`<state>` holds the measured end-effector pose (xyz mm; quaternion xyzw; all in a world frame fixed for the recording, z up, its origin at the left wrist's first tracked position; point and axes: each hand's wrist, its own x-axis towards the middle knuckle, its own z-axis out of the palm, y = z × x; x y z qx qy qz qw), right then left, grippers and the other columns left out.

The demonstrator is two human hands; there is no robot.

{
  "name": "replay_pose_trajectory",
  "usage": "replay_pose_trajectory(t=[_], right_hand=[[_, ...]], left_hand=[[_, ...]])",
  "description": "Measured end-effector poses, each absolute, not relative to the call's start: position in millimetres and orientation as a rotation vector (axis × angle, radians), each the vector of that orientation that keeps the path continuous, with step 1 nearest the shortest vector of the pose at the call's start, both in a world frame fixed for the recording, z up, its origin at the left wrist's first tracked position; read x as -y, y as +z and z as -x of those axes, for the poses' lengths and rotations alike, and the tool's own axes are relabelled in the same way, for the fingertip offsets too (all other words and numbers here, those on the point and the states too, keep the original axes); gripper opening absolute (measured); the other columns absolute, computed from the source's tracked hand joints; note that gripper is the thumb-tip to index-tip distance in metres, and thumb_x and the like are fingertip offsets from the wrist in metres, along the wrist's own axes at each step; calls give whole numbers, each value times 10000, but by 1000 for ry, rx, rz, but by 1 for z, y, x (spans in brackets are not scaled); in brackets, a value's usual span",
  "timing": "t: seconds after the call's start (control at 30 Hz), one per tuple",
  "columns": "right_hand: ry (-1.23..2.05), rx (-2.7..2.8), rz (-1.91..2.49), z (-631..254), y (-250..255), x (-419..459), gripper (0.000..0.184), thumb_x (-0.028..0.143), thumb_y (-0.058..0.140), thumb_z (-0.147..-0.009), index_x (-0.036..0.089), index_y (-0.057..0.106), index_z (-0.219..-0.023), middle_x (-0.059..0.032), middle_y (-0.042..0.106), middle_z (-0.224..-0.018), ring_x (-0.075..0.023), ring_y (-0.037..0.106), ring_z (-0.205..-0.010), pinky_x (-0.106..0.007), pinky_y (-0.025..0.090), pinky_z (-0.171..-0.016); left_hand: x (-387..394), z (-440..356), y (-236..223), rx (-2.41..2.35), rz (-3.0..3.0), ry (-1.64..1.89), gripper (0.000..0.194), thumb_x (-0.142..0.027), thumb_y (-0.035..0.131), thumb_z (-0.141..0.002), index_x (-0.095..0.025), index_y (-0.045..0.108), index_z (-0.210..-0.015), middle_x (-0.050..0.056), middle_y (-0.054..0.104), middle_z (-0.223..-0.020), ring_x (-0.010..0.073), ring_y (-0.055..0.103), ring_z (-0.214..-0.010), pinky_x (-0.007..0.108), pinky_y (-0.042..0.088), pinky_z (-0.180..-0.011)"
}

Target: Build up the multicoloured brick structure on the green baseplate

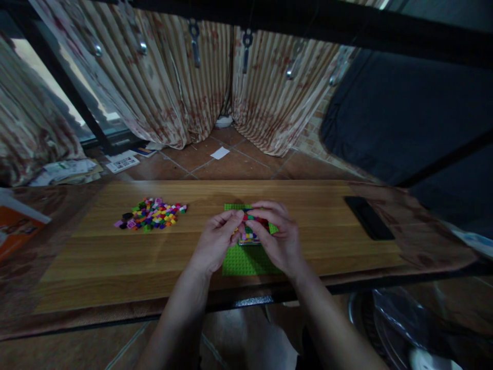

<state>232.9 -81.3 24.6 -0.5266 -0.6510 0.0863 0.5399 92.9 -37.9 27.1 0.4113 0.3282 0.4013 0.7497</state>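
A green studded baseplate (248, 262) lies on the wooden board in front of me. On it stands a small block of multi-coloured toy bricks (250, 237), partly covered by my fingers. My left hand (216, 239) is at the block's left side, thumb and index finger pinched together near its top; anything between them is too small to make out. My right hand (283, 236) curves around the right side, with its thumb and fingers closed on the block. A pile of loose toy bricks (156, 215) in many colours is off to the left.
A black phone-like slab (368, 218) lies at the right of the wooden board (154, 272). An orange and white box (19, 226) is at the far left. Beyond the board are a tiled floor with papers (122, 162) and long striped curtains (185, 87).
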Motion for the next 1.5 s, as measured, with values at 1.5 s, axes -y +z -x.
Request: replay_pose_trajectory(t=[1.5], right_hand=[[767, 1124, 1148, -263, 31, 82, 154, 281, 722, -774, 297, 743, -925, 10, 662, -884, -121, 640, -746, -291, 557, -704]], left_hand=[[32, -85, 30, -792, -670, 909, 225, -240, 775, -604, -104, 640, -722, -32, 521, -595, -7, 330, -412, 133, 136, -356]])
